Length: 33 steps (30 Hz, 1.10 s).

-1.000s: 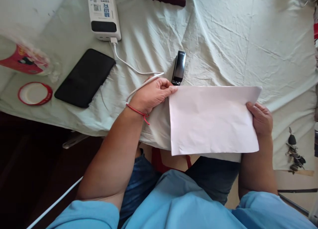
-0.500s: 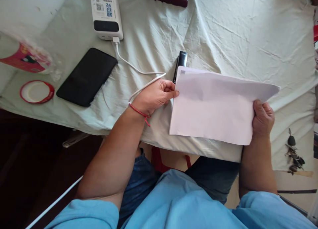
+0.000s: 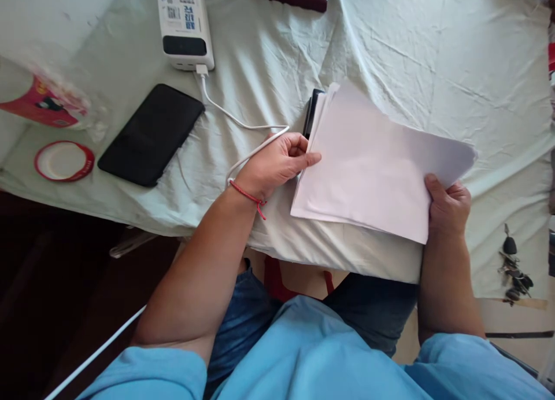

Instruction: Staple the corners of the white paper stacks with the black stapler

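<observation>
A thin stack of white paper sheets (image 3: 373,163) lies tilted over the cloth-covered table (image 3: 411,59). My left hand (image 3: 277,163) pinches the stack's left edge, fingers closed on it. My right hand (image 3: 448,206) grips the stack's right lower corner, thumb on top. A black stapler (image 3: 310,111) lies just behind the stack's left corner, mostly hidden by the sheets.
A black phone (image 3: 150,134) lies left of my hands. A white power bank (image 3: 184,27) with a white cable (image 3: 234,122) sits behind it. A red tape ring (image 3: 64,160) and a red packet (image 3: 39,102) are at far left. Keys (image 3: 514,270) lie at right.
The paper stack has swung from flat and square to tilted, its far left corner now over the stapler. Both hands moved slightly with it; the sheet edges now show fanned.
</observation>
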Available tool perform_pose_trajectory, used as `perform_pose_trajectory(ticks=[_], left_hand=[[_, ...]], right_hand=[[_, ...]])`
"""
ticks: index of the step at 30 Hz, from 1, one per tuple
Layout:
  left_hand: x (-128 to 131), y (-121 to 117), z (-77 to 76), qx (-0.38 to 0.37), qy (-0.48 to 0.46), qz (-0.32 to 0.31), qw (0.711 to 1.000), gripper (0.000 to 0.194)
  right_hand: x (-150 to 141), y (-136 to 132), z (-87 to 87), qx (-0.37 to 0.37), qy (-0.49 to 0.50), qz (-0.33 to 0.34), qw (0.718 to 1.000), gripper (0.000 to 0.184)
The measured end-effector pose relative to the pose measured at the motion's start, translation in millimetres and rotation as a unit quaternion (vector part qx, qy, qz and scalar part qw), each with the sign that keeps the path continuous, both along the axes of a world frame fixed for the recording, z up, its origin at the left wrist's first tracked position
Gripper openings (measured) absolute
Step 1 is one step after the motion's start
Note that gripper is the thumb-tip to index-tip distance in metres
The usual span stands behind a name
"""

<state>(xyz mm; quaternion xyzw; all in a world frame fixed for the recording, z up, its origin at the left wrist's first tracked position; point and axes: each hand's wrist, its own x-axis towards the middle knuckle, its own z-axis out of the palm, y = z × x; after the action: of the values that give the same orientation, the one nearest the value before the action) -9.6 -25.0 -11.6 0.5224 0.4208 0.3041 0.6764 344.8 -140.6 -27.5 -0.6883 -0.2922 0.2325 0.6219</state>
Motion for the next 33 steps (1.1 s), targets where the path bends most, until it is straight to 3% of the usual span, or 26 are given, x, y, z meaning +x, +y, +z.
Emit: perform_pose_trajectory(ticks=[3,6,10,17,23,26,30,33], left_hand=[[-2.0,0.6,-2.3,-0.001,0.001,-0.048,0.999,0.029],[-2.6,0.7,-3.3,0.026,0.034,-0.025,0.999,0.029],[-1.1,-0.9,1.2,0.053,0.072,0.006,0.996,0.045],[-0.9,0.1,-3.0,0.024,0.029,-0.047,0.998,0.033],[-0.2,-0.2,-3.0,0.082,0.091,-0.012,0.992,0.046],[0.6,-0.7,1.7,0.075,0.075,-0.025,0.994,0.037],[0.4,0.4,5.5,0.058,0.063,-0.089,0.992,0.019],[0.9,0.8,6.1,0.080,0.087,-0.070,0.991,0.025]], right_hand=[[3.0,1.7,-0.3,0.021,0.011,-0.023,0.999,0.043],[3.5,1.3,-0.1,0.030,0.016,-0.031,0.999,0.044],[3.0,1.0,0.8,0.009,0.008,-0.034,0.999,0.040],[7.3,2.1,2.9,0.011,0.021,-0.060,0.998,0.038],[7.8,2.1,2.1,0.011,0.027,-0.059,0.998,0.041],[11.7,1.7,0.9,0.010,0.030,-0.061,0.998,0.039],[19.1,1.9,-1.2,0.015,0.022,-0.080,0.996,0.032],[21.8,3.0,-3.0,0.018,0.021,-0.084,0.996,0.032]])
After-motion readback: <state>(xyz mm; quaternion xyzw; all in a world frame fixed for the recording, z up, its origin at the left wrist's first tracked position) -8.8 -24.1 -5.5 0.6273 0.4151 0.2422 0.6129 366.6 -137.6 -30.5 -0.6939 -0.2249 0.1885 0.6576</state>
